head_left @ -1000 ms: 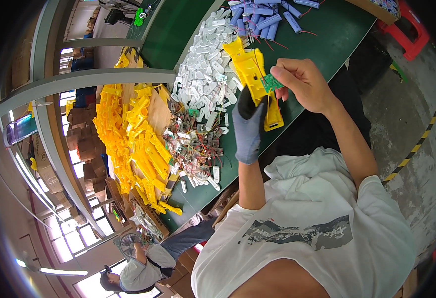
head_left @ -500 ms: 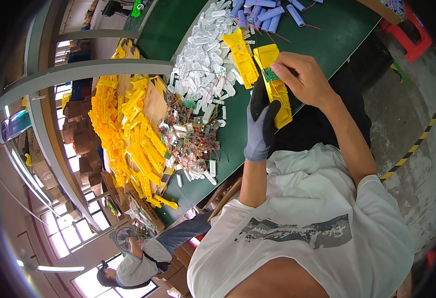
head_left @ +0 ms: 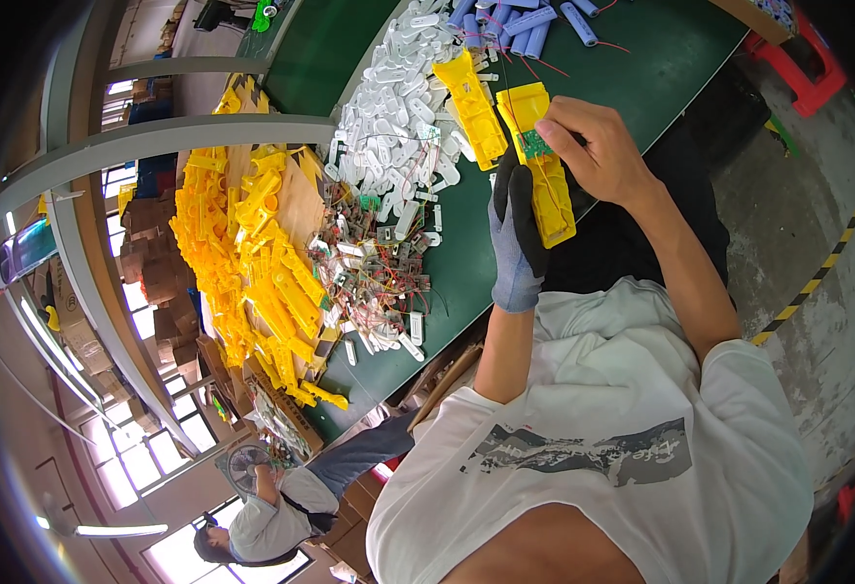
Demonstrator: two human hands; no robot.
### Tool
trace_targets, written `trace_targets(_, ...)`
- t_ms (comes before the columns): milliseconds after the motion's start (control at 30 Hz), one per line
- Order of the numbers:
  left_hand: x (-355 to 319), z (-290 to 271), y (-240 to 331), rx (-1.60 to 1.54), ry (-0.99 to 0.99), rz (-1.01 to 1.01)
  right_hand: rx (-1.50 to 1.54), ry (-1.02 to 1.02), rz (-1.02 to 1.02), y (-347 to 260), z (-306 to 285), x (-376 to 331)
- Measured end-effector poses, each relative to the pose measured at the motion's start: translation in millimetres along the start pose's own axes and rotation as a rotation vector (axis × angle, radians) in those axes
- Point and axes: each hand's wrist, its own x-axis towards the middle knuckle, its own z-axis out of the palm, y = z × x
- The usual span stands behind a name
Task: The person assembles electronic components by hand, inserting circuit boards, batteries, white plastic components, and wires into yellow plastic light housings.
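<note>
My left hand (head_left: 518,234), in a grey and black glove, is closed on a yellow plastic housing half (head_left: 556,216) at the table's near edge. Inside that half sits a small green circuit board (head_left: 534,144), with thin dark and red wires running up from it. My bare right hand (head_left: 598,151) has its fingers curled, thumb and fingertips pinched at the board's right edge. Whatever is between those fingertips is hidden. Another yellow housing half (head_left: 471,109) lies on the green table (head_left: 456,263), just left of the held one.
White plastic parts (head_left: 398,107) are heaped beyond my left hand. Wired circuit boards (head_left: 374,258) and yellow housings (head_left: 272,282) pile farther left. Blue cylindrical cells (head_left: 534,29) lie at the far edge. A metal frame (head_left: 203,134) spans the left; a red stool (head_left: 807,78) stands right. Another person (head_left: 281,511) is lower left.
The held housing has turned slightly more upright. My left glove has shifted a little right, its fingers now straighter along the housing's side. My right hand stays at the board.
</note>
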Motion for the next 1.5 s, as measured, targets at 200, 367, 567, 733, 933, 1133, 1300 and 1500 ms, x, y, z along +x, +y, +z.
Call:
trace_targets(200, 2, 1, -4, -0.216, 0.021, -0.103, 0.046, -0.037, 0.070, 0, 0, -1)
trace_targets(367, 2, 3, -4, 0.281, 0.031, 0.158, 0.098, -0.093, 0.171, 2, -4, -1)
trace_targets(567, 9, 7, 3, -0.150, 0.047, -0.179, 0.132, -0.192, 0.313, -1, -7, 0)
trace_targets(733, 11, 13, 10, -0.192, 0.090, -0.130, 0.275, -0.140, 0.374, 2, -3, -6)
trace_targets(933, 10, 18, 17, -0.286, 0.124, -0.119, 0.196, -0.178, 0.334, -4, -6, -5)
trace_targets(1133, 10, 15, -1, -0.287, 0.167, -0.056, 0.066, -0.078, 0.339, -12, 8, -9)
trace_targets(1300, 9, 12, -4, -0.211, 0.203, 0.023, 0.029, -0.121, 0.332, -14, 14, -11)
trace_targets(1500, 9, 12, -8, -0.038, 0.227, 0.139, -0.024, -0.109, 0.355, -20, 21, -15)
